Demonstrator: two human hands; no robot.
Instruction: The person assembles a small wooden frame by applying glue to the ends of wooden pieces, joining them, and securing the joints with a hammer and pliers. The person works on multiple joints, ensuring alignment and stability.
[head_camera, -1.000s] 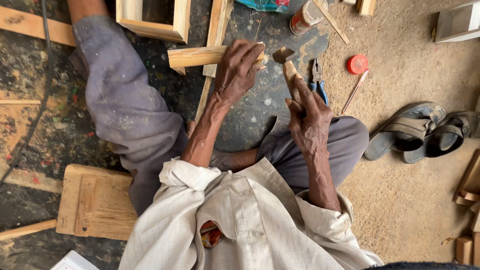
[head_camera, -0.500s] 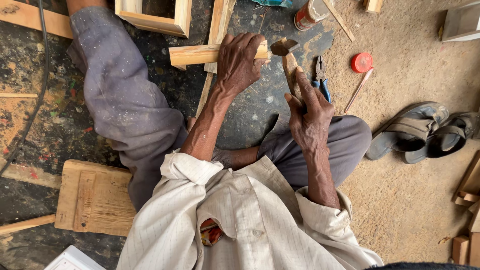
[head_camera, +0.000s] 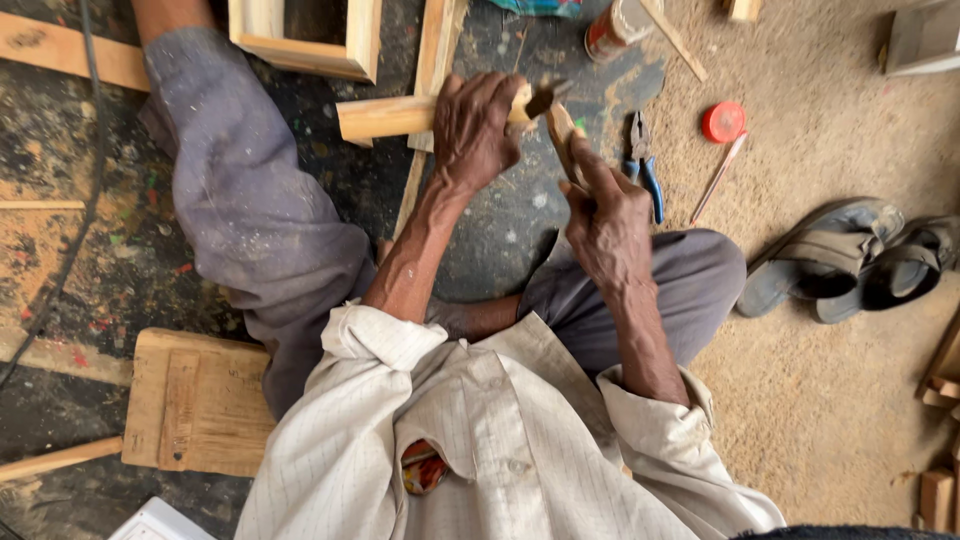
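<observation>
Two hands work close together over the dark, paint-stained floor (head_camera: 120, 250) in front of a seated person. Left hand (head_camera: 475, 130) lies palm-down over the right end of a short wooden block (head_camera: 385, 117), fingers wrapped round it and pinning it flat; the block sticks out to the left of the hand. Right hand (head_camera: 610, 215) is closed in a full grip around the wooden handle of a hammer (head_camera: 560, 125), whose dark head sits just beside the left hand's knuckles, at the block's right end. Whether the head touches the wood is hard to tell, since the fingers cover that spot.

Just right of the hammer lie blue-handled pliers (head_camera: 645, 165), and a little further right a red lid (head_camera: 723, 121) with a thin stick (head_camera: 716, 178) below it. A round can (head_camera: 615, 25) lies at the far edge, above the pliers. On the far left stands an open wooden frame (head_camera: 360, 45), with a long slat (head_camera: 435, 60) running down past the block. A low wooden stool (head_camera: 195, 400) sits near left, beside the person's hip. On the sandy ground to the right rests a pair of grey sandals (head_camera: 850, 260).
</observation>
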